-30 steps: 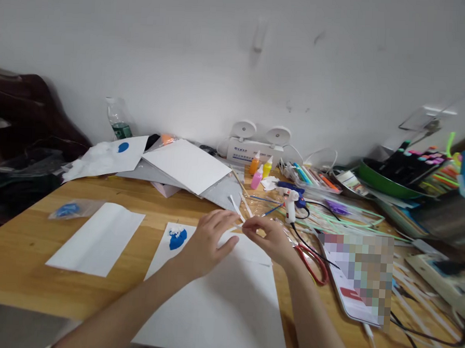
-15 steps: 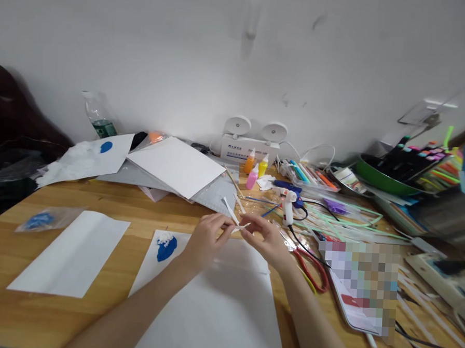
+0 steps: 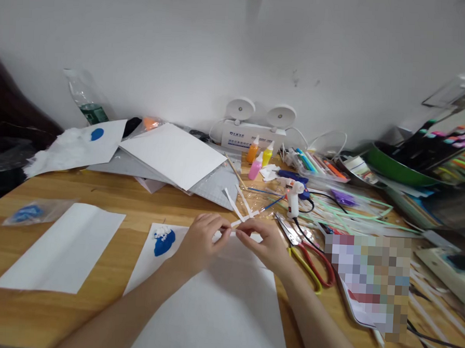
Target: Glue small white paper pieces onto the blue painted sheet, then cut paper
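Wooden tabletop against a pale wall. White paper strips: crossed, just beyond the fingertips. Left hand and right hand: 2, near each other over a large white sheet, fingers curled inward; whether closed on a strip, cannot tell. Advisable: light, even finger pressure and aligned edges, against creasing. Right of sheet: scissors, 1 pair; white glue gun, 1. Farther back: squeeze bottles, 3, orange, pink, yellow.
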A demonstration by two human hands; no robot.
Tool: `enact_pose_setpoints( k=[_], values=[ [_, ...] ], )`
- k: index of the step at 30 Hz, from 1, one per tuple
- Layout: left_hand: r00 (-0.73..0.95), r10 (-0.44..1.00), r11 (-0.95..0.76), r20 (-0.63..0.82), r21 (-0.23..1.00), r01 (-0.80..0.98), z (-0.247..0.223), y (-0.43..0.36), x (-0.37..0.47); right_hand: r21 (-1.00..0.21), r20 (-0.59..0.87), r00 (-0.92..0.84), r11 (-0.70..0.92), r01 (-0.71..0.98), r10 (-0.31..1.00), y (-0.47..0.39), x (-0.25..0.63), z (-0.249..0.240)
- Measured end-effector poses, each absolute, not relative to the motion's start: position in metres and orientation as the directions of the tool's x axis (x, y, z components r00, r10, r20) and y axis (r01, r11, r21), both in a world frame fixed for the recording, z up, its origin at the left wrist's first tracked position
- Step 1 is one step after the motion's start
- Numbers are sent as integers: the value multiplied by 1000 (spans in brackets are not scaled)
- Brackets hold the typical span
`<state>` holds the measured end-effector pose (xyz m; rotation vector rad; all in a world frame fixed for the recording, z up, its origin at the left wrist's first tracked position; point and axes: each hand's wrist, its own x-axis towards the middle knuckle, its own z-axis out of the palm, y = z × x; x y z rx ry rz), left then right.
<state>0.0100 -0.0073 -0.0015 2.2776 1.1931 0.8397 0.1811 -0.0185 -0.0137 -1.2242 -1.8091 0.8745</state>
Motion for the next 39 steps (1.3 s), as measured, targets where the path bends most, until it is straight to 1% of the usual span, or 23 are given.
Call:
enact_pose_setpoints(
  k=[4, 10, 19, 26, 30, 39],
  values=[
    [444, 839, -536, 313, 614, 580, -3, -8, 10, -856, 216, -250, 306, 416, 944, -20, 181, -13],
    [469, 834, -530, 290, 655, 539, -5, -9, 11, -860, 228, -264, 321, 397, 937, -21, 180, -13],
    [452, 847, -508, 279, 671, 540, -6, -12, 12, -849, 217, -274, 320, 421, 937, -20, 183, -12],
    [413, 863, -490, 292, 683, 542, -7, -12, 13, -850, 219, -306, 336, 407, 926, -22, 183, -10],
    [423, 860, -489, 285, 694, 528, -7, -12, 13, -849, 223, -308, 339, 405, 925, -22, 182, -11],
    [398, 890, -406, 222, 783, 472, -6, -13, 13, -844, 231, -311, 349, 407, 922, -22, 180, -14]
  ],
)
